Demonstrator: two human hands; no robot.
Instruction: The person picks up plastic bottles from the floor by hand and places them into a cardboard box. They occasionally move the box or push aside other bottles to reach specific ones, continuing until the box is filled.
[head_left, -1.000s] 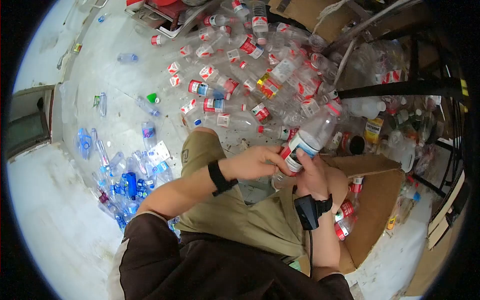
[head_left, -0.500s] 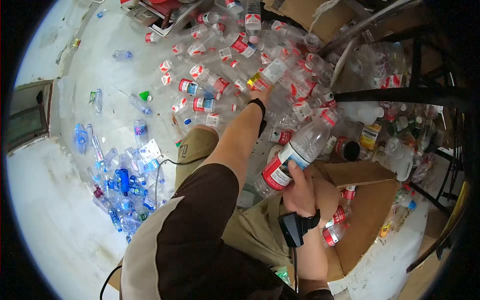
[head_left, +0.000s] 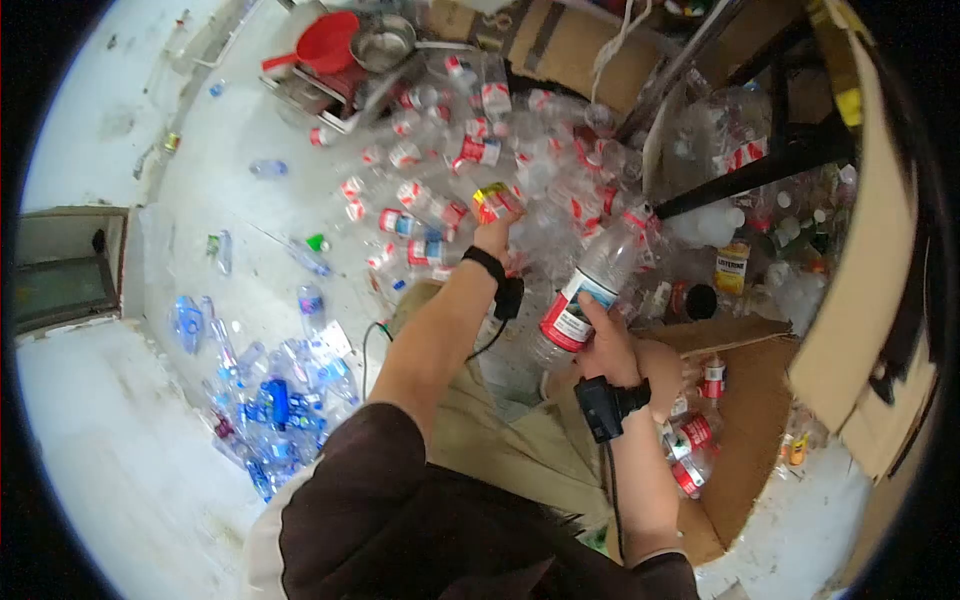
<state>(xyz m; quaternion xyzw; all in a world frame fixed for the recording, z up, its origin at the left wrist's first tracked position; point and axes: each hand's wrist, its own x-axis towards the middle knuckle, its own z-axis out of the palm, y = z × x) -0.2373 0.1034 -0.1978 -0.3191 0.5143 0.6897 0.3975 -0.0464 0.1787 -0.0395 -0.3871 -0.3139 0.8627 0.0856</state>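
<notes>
My right hand (head_left: 608,345) is wrapped around a large clear plastic bottle (head_left: 606,262) with a red, white and blue label. It is tilted, with its red cap end pointing up and away. My left hand (head_left: 494,232) reaches to the near side of the bottle heap, its fingers closed on a plastic bottle with a red and yellow label (head_left: 493,203). Much of that bottle blends into the clear ones behind it. Around it lie many clear bottles with red labels, among them a bottle with a blue and red label (head_left: 426,252).
A cardboard box (head_left: 752,440) holding several red-labelled bottles stands beside my right forearm. Blue-tinted bottles (head_left: 278,400) lie heaped at left. Beyond the heap are a red pan (head_left: 328,42) and a metal bowl (head_left: 383,46). A dark metal bar (head_left: 755,190) crosses at right, near a yellow-labelled Listerine bottle (head_left: 731,270).
My left hand has drawn the red-and-yellow-labelled bottle leftward over the heap. My right hand keeps its hold on the large bottle. The view has shifted, showing more of the far side.
</notes>
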